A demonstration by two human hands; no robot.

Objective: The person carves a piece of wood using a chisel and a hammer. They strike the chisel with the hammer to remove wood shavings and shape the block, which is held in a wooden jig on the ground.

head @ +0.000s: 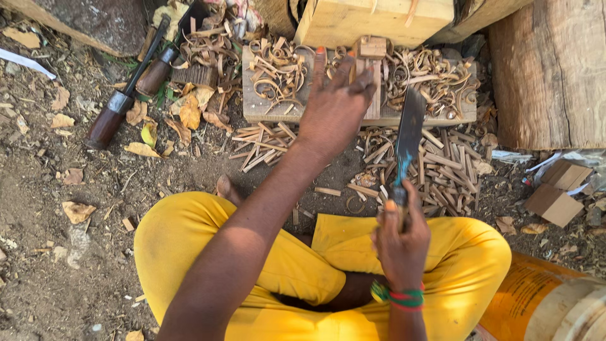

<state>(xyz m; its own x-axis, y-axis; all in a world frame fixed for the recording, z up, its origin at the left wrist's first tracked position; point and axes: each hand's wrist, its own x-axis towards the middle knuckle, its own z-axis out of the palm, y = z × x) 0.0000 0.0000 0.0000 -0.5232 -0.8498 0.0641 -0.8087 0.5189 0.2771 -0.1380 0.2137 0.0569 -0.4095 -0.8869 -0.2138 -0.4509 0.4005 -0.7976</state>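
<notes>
Wood block (369, 82) steadied upright by left hand (334, 107); right hand (401, 237) grips the knife (409, 136) tight, splitting stage, next chop needs careful aim.

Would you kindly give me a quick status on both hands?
Left hand steadying small wood piece on board. Right hand gripping broad blade, raised. Shavings crowd the board.

Trousers (454, 252): plain bright yellow. Wristband (399, 297): green with red stripes. Blade (409, 129): dark grey (blue smear near the handle). Wood strips (442, 165) and shavings (278, 69): pale tan. Chisel handles (104, 126): dark brown. Drum (524, 300): orange.
</notes>
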